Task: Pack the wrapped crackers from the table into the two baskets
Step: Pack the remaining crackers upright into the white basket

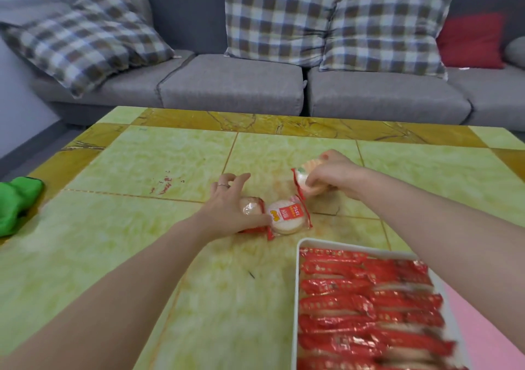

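Packed basket [297, 298] (crackers [287, 217] beyond)

Beyond where you grip, the table [159, 159] spreads in glossy pale green marble-patterned tiles, bordered along its far edge by amber veined tiles. Past that edge stands a grey fabric sofa [233, 85] spanning the width of your view. Three brown-and-white plaid cushions [278, 14] lean against its backrest, one far to the left of your grip, two straight ahead and to the right. A red cushion [471, 40] sits at the far right. A pale wall [17, 91] rises at left above dark flooring. The light is soft and even.
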